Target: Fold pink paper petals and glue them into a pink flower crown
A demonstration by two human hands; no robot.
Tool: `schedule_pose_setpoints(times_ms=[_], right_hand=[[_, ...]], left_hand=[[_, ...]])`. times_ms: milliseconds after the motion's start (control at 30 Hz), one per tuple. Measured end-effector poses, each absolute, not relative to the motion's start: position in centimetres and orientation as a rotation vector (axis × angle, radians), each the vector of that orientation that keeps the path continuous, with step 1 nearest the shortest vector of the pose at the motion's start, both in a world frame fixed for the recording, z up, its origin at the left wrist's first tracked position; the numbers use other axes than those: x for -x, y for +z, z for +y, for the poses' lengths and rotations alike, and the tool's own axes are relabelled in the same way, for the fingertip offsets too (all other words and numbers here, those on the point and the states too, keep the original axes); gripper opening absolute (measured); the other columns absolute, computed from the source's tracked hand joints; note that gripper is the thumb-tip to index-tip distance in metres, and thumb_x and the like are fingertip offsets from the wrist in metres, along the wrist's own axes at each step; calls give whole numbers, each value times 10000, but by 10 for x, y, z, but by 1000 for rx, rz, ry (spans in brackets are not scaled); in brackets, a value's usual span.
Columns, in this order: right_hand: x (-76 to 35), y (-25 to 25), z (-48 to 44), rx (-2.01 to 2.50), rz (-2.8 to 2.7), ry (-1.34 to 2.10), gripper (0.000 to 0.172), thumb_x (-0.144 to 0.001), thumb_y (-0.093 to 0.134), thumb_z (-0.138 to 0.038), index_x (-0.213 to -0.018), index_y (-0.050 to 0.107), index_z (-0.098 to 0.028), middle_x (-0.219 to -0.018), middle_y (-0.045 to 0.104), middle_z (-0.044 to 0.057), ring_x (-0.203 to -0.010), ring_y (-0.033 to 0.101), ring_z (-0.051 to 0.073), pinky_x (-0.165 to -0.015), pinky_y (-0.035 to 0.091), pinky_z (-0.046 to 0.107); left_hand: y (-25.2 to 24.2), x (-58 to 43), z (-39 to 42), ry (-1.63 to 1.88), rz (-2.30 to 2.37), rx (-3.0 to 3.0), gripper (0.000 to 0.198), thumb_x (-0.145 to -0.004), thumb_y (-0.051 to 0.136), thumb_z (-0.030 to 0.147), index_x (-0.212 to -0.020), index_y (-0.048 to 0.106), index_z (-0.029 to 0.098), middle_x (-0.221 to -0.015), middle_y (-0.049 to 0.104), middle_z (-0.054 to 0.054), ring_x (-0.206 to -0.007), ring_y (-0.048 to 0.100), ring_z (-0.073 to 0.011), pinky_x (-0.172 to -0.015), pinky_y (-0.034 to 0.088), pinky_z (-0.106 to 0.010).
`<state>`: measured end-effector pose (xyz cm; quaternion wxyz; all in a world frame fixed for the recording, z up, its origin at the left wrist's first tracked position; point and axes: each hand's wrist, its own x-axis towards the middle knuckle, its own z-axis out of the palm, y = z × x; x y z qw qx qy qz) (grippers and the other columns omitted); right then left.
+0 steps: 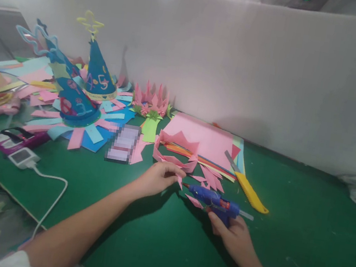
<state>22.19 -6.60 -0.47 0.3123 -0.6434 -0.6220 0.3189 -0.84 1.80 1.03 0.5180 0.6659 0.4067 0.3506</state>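
Note:
My left hand [159, 179] pinches a small pointed piece of pink paper [180, 182] between thumb and fingers. Wrapped around the handle of a blue glue gun [213, 197], my right hand [233, 234] holds it with the nozzle pointing left, close to that paper piece. A clear glue stick [246, 215] pokes out of the gun's back end. Another folded pink piece [194, 201] shows just below the nozzle; whether a finger holds it I cannot tell. Behind my left hand stands a ring-shaped pink paper crown [179, 142]. More pointed pink pieces [212, 178] lie beside it.
A yellow utility knife [251, 193] lies blade out on coloured paper sheets [201, 133]. A finished-looking pink crown [151, 99], a blurred phone [123, 143] and blue party hats [79, 103] stand or lie leftward. A white cable [60, 196] hangs over the green table's [299, 245] edge.

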Motion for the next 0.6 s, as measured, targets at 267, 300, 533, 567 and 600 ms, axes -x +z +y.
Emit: schedule_pose_setpoints(times_ms=[267,300,533,567,600], right_hand=[[-222,-8,-66,1688,-1644,864,407,-715,524,-552,-511,550,-201,-407,519,0,-395,482,146,-403,391,256],[-222,-7,-66,1687,-1651,860,412,-720,520,-551,-500,535,-203,-410,519,1,-399,485,146,-407,393,256],[-221,-3,-65,1699,-1720,811,399,-731,485,-535,-499,519,-213,-400,509,-2,-397,481,147,-419,396,259],[-221,-2,-65,1704,-1725,812,402,-730,483,-533,-486,505,-215,-400,510,0,-400,484,147,-422,399,259],[-221,-2,-65,1712,-1727,808,405,-730,480,-533,-478,495,-216,-403,513,2,-403,487,149,-425,400,259]], left_hand=[[9,9,18,848,969,-1675,175,-769,561,159,-872,703,170,-927,695,-58,-857,626,-169,-786,474,-265],[9,9,17,847,967,-1670,173,-768,566,165,-872,704,170,-922,695,-59,-854,625,-170,-782,475,-266],[7,8,17,835,975,-1625,182,-770,557,150,-879,701,169,-927,694,-64,-841,628,-171,-761,483,-265],[7,8,18,840,979,-1623,182,-769,556,146,-878,701,169,-933,693,-65,-847,628,-172,-770,482,-269],[7,8,18,844,984,-1624,183,-768,556,144,-879,700,167,-942,692,-67,-856,628,-173,-781,481,-273]])
